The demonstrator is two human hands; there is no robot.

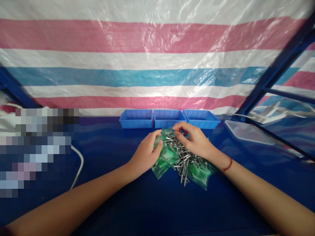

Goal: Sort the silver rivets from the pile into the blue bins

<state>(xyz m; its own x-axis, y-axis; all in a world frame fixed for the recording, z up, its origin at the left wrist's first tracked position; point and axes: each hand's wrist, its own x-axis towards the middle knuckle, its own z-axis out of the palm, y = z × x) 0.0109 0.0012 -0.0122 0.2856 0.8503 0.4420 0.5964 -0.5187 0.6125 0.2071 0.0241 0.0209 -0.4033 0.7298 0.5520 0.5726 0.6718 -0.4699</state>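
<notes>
A heap of silvery metal blind rivets (184,159) lies on the blue tabletop, spread over clear bags of green pieces. My left hand (147,150) is at the heap's left side, its thumb and fingers curved around the edge of a green plastic bag (169,154). My right hand (193,139) hangs over the upper part of the heap with fingers bent and thumb close to the index finger. What its fingertips hold, if anything, is too small to tell. Another bag of green pieces (200,173) lies below the right wrist, partly under the rivets.
Three blue bins stand in a row behind the heap: left bin (136,119), middle bin (167,118) and right bin (201,119). A translucent plastic lid (248,131) lies to the right. A white cable (80,160) curves at left near a blurred-out area. Striped sheeting (147,77) hangs behind.
</notes>
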